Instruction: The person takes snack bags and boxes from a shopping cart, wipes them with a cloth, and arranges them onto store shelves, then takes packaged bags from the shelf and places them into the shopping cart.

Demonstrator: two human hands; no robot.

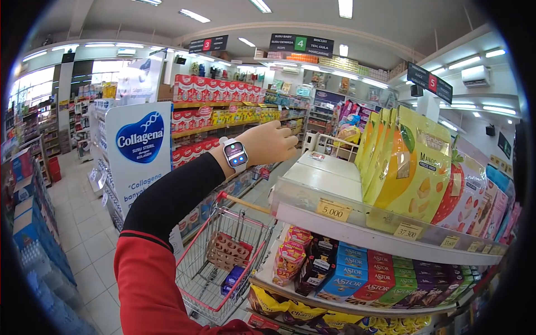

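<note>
My left hand [269, 144] reaches across the view from the left, with a smartwatch [235, 154] on the wrist and a black undersleeve below it. Its fingers are slightly apart and bent, and nothing shows in them. Just below and to the right of it is the white top shelf [329, 170], with a 5.000 price tag [333, 210] on its front. Yellow mango snack pouches [413, 167] stand upright farther right on that shelf. Under my forearm is a wire shopping cart [192, 268] holding a brown egg tray [228, 251] and a blue pack [233, 280]. My right hand is out of view.
A Collagena display board [139, 151] stands left of my arm. Red and white boxes [218, 89] line the aisle shelves behind. Astor boxes [379, 276] fill the lower shelf at right. The tiled floor [92, 251] runs along the left, beside stacked goods.
</note>
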